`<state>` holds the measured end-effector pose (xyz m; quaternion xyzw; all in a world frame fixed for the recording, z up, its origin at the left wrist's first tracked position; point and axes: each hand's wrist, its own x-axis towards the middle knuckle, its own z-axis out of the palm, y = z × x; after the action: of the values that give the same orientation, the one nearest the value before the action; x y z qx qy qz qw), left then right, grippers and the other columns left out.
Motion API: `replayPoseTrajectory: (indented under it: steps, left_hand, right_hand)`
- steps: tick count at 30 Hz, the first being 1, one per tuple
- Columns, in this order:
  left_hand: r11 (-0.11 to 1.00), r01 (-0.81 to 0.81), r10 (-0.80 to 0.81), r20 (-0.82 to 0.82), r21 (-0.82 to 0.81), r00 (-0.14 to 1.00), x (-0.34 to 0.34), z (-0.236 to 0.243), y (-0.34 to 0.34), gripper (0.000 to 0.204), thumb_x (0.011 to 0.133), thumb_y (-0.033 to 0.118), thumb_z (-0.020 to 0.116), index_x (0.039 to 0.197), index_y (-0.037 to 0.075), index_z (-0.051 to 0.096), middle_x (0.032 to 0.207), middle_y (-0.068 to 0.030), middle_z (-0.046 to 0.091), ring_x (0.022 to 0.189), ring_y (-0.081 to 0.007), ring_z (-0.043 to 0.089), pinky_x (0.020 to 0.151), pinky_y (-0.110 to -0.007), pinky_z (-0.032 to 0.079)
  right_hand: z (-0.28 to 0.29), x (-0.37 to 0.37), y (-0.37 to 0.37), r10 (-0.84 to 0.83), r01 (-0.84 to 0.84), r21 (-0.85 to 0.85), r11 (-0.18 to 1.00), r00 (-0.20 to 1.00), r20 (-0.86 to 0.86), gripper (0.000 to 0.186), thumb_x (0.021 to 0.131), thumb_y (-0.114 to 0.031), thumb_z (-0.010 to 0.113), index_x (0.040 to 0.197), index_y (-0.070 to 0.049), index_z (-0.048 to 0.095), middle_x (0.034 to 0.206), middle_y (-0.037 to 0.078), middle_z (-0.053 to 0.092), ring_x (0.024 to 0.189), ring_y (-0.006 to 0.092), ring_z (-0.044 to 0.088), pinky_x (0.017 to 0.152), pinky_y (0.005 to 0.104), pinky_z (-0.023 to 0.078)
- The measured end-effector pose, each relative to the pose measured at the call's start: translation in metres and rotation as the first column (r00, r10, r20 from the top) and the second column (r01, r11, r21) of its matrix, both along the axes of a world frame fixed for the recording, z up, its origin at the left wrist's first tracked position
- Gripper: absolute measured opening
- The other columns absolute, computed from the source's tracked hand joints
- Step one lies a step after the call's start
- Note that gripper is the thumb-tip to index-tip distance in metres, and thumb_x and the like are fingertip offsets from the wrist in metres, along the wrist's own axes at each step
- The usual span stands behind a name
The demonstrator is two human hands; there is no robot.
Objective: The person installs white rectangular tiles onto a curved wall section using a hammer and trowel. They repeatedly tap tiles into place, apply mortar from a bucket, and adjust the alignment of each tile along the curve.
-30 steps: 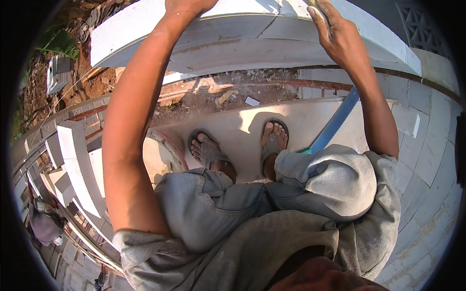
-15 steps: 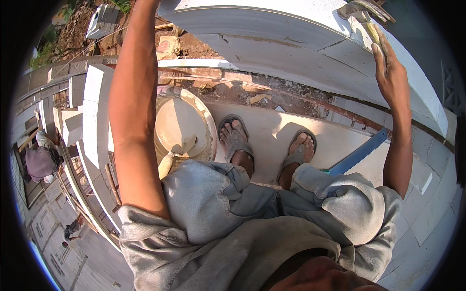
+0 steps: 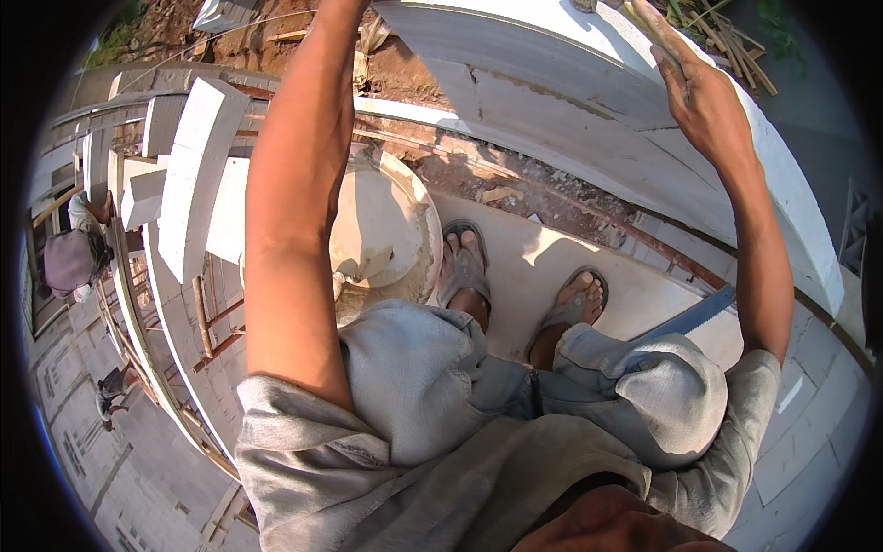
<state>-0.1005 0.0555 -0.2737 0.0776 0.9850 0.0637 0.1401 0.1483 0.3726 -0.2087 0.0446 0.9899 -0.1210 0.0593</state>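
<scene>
Clock taken from the middle of the view, 12 at the top.

Right hand (image 3: 706, 106): at 2 o'clock, over the near top edge of the white block wall (image 3: 589, 115). My fingers are stretched out rather than curled; whether thumb and fingers pinch anything, or press on the wall, I cannot tell.

Left hand: past the upper edge; only my forearm (image 3: 296, 207) shows, rising toward 11–12. Finger state there: cannot tell.

Wall: arcs from 12 round to 3 o'clock, top face sunlit, side face grey with joint lines.

Round bucket (image 3: 432, 230): near centre, toward 10–11, grey mix inside, trowel (image 3: 375, 264) in it, partly hidden by my arm and knee.

Saw (image 3: 694, 316): 3 o'clock, blue blade, on the pale board (image 3: 635, 283) under my sandalled feet (image 3: 578, 296).

Tall white block (image 3: 195, 179): 10 o'clock. Co-worker (image 3: 72, 258) at 9, well apart, bent over.
</scene>
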Motion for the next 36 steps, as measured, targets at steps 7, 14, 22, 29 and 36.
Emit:
replayPoseTrajectory:
  steps: [7,14,22,29,36]
  left_hand:
    - [0.981,0.135,-0.082,-0.336,0.136,0.938,-0.012,-0.026,-0.011,0.084,0.082,0.065,0.058,0.116,-0.011,0.063,0.122,-0.033,0.059,0.121,-0.0404,0.056,0.103,-0.042,0.044]
    - [0.966,-0.018,0.034,-0.058,0.257,0.998,0.02,0.015,0.0,0.069,0.082,0.059,0.063,0.105,-0.005,0.07,0.111,-0.0284,0.066,0.107,-0.0396,0.064,0.09,-0.041,0.052]
    - [0.911,-0.073,-0.012,0.205,0.406,0.979,0.006,0.01,-0.026,0.051,0.091,0.047,0.056,0.118,0.005,0.068,0.113,-0.02,0.068,0.101,-0.0327,0.066,0.085,-0.04,0.054]
    - [0.978,0.157,-0.17,0.093,0.139,0.981,-0.005,0.016,-0.022,0.049,0.092,0.052,0.05,0.117,0.013,0.068,0.112,-0.0208,0.068,0.103,-0.0364,0.065,0.082,-0.045,0.055]
    - [0.936,0.326,-0.328,-0.011,0.132,0.945,-0.017,-0.006,-0.039,0.049,0.092,0.055,0.049,0.106,0.014,0.073,0.11,-0.0212,0.068,0.105,-0.0386,0.063,0.091,-0.046,0.05]
  right_hand:
    - [-0.007,-0.013,-0.003,0.089,-0.201,-0.216,0.955,0.895,-0.438,0.039,0.102,-0.029,0.05,0.138,-0.018,0.053,0.107,0.021,0.068,0.096,0.0394,0.066,0.089,0.0434,0.05]
    - [-0.01,-0.031,-0.002,0.229,-0.24,-0.041,0.97,0.957,-0.178,0.047,0.101,-0.024,0.049,0.147,-0.025,0.041,0.113,0.023,0.066,0.102,0.0415,0.064,0.089,0.0459,0.05]
    - [0.012,-0.051,-0.047,0.28,-0.313,-0.122,0.942,0.932,-0.231,0.045,0.104,-0.029,0.044,0.149,-0.031,0.039,0.116,0.025,0.064,0.102,0.0465,0.06,0.089,0.0477,0.048]
    - [0.001,-0.057,-0.053,0.25,-0.308,-0.19,0.932,0.928,-0.278,0.048,0.102,-0.024,0.048,0.148,-0.031,0.04,0.112,0.024,0.066,0.101,0.0452,0.062,0.089,0.0462,0.048]
    - [-0.004,-0.063,-0.057,0.271,-0.299,-0.166,0.94,0.947,-0.175,0.049,0.102,-0.022,0.049,0.148,-0.035,0.039,0.116,0.023,0.065,0.102,0.0443,0.062,0.088,0.0454,0.05]
